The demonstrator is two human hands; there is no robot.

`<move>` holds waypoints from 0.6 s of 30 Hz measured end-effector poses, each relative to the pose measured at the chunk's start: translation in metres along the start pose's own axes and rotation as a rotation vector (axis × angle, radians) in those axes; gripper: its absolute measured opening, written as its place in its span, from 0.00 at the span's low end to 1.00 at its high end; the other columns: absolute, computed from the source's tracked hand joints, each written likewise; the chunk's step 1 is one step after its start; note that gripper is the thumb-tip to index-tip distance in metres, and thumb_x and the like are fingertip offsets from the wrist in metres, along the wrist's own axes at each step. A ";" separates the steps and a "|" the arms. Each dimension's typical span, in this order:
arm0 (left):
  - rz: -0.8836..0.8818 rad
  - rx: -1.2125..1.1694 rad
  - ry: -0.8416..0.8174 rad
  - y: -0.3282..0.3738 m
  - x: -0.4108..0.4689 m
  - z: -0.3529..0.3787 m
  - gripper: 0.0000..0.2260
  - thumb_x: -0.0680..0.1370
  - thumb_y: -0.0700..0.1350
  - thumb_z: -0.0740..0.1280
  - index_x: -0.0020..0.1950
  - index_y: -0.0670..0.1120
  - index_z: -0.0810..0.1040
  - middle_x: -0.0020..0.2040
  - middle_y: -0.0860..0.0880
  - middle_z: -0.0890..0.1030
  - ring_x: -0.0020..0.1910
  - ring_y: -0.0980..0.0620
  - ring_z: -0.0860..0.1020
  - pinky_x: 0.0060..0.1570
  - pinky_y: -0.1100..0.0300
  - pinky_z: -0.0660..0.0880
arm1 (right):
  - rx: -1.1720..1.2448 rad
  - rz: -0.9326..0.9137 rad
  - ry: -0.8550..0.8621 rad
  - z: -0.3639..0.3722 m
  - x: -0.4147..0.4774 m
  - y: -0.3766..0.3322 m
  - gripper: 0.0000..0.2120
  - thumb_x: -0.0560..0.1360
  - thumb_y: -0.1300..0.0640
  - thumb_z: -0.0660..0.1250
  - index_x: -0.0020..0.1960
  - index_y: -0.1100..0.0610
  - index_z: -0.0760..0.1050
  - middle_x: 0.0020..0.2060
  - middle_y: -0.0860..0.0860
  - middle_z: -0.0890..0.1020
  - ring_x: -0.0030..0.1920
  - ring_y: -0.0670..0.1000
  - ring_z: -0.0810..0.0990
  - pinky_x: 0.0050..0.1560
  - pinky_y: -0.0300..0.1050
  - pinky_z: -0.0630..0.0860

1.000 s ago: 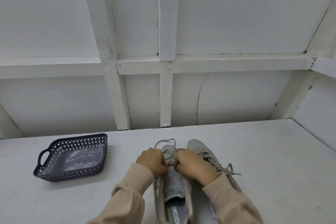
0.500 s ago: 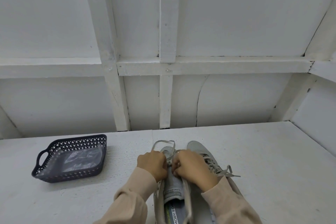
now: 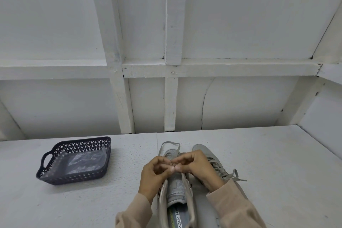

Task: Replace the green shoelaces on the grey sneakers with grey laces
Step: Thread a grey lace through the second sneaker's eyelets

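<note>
Two grey sneakers stand side by side on the white table, toes pointing away from me. Over the left sneaker (image 3: 175, 189), my left hand (image 3: 154, 176) and my right hand (image 3: 194, 167) meet fingertip to fingertip and pinch the grey lace (image 3: 169, 145). A loop of that lace arches past the toe. The tongue and insole of this shoe lie exposed below my hands. The right sneaker (image 3: 209, 155) is laced in grey, with a tied bow (image 3: 234, 177) hanging off its right side. No green lace is visible.
A dark perforated plastic basket (image 3: 46, 159) with a crumpled clear plastic bag (image 3: 83, 161) inside sits on the table to the left. A white panelled wall rises behind the table, and a side wall closes in at the right.
Both hands have lifted off the shoe's throat and turned, so the fingertips now meet above it. The tongue that they covered now shows.
</note>
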State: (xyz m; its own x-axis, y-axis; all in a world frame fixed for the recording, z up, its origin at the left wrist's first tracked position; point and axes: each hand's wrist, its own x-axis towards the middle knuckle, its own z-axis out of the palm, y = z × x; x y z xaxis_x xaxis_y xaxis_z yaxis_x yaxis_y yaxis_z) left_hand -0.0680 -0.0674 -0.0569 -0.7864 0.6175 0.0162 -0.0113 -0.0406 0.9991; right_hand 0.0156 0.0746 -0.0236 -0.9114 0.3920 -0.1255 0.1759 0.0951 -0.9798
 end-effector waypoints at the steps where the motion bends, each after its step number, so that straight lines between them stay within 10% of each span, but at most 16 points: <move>1: 0.008 -0.010 -0.010 -0.001 0.001 0.000 0.11 0.68 0.33 0.76 0.46 0.38 0.77 0.33 0.43 0.83 0.37 0.53 0.81 0.40 0.64 0.77 | 0.013 0.000 -0.025 -0.001 0.000 0.000 0.11 0.65 0.71 0.76 0.44 0.58 0.86 0.39 0.59 0.85 0.41 0.52 0.82 0.47 0.43 0.80; 18: 0.104 -0.099 -0.203 -0.007 0.007 0.014 0.27 0.66 0.38 0.77 0.62 0.40 0.74 0.55 0.46 0.83 0.57 0.48 0.80 0.53 0.61 0.76 | -0.413 -0.145 0.093 0.001 0.003 -0.006 0.16 0.66 0.64 0.76 0.33 0.41 0.81 0.32 0.45 0.83 0.28 0.40 0.76 0.36 0.39 0.75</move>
State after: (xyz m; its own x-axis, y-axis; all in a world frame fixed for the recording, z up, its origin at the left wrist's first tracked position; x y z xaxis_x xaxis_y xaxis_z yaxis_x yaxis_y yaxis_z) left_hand -0.0646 -0.0521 -0.0635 -0.6461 0.7510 0.1363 -0.0050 -0.1827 0.9832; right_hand 0.0114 0.0748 -0.0182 -0.9036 0.4263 0.0414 0.2000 0.5054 -0.8394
